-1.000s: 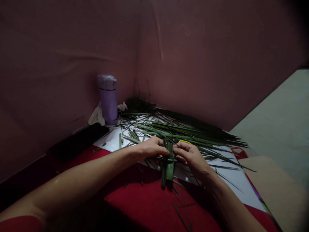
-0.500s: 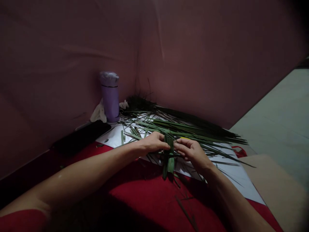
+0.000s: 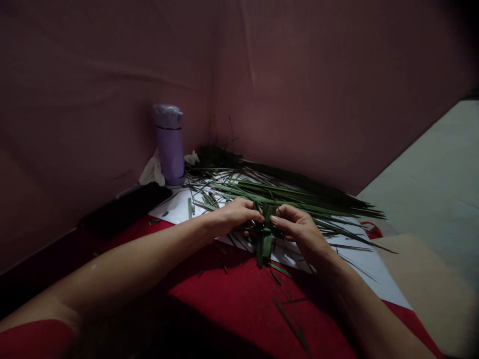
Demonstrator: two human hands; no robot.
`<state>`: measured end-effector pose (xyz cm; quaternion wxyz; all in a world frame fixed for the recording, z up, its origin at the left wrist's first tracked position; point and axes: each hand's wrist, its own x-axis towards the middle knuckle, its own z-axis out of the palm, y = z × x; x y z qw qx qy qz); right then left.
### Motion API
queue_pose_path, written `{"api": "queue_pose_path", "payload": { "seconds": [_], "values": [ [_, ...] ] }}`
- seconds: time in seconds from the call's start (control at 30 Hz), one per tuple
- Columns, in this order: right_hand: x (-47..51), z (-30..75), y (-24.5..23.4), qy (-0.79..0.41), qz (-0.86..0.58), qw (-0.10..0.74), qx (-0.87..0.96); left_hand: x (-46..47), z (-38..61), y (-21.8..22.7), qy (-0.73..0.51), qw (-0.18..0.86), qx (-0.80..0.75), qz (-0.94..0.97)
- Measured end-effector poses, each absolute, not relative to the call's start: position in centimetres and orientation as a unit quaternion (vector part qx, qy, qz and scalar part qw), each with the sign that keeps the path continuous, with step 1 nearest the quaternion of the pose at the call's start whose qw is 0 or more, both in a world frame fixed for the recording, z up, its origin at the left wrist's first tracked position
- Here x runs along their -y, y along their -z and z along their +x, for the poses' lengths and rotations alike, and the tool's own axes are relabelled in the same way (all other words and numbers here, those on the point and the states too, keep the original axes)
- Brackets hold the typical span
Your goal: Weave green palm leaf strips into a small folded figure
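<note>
Between my hands is a small bundle of folded green leaf strips (image 3: 267,244), with wide ends hanging down over the edge of the white sheet. My left hand (image 3: 241,217) pinches its left side, thumb pointing right. My right hand (image 3: 295,224) grips its right side between thumb and fingers. The strips seem to cross one another near the thumbs; shadow hides how they are joined. Just behind my hands, long green leaves (image 3: 277,192) lie in a loose pile on the white sheet (image 3: 385,286).
A purple bottle (image 3: 170,154) with a wrapped top stands at the back left, beside crumpled white tissue (image 3: 152,170). Left of it lies a flat black object (image 3: 127,209). Leaf scraps (image 3: 290,324) are scattered on the red cloth (image 3: 224,304). Pinkish walls (image 3: 299,89) meet behind.
The leaf bundle has turned and its strips are spread a little apart. My right thumb now presses on its front. The view has shifted slightly.
</note>
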<state>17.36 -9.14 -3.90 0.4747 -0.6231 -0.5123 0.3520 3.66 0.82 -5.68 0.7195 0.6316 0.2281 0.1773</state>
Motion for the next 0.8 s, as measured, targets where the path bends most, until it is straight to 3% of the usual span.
{"api": "queue_pose_path", "payload": {
  "seconds": [0.8],
  "values": [
    [8.6,17.8,5.3,-0.322,-0.611,0.482,0.539,-1.2,3.4,5.8,-0.175,0.703,-0.23,0.649]
  ]
}}
